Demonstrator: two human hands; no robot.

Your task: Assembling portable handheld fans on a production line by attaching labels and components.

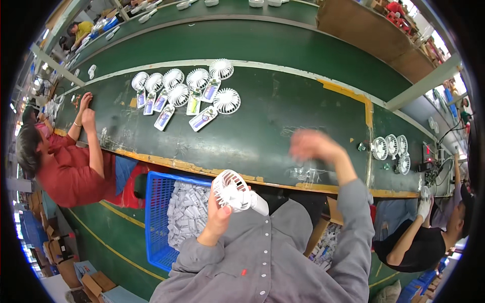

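My left hand [217,218] is wrapped round a white handheld fan [233,192], holding it in front of my chest with its round grille up and its short handle pointing right. Over the green table [262,136], to the right of the fan, my right hand [314,146] is blurred by motion, so its fingers cannot be made out. Several white handheld fans [178,94] lie in a loose group on the table ahead and to the left, with printed, coloured labels on their handles.
A blue plastic basket [155,222] of small white parts stands left of my lap. On my right is a cardboard box [317,235] of parts. Several more fans [392,146] lie at the table's right end. A person in red [70,171] sits left, another in black [419,242] right.
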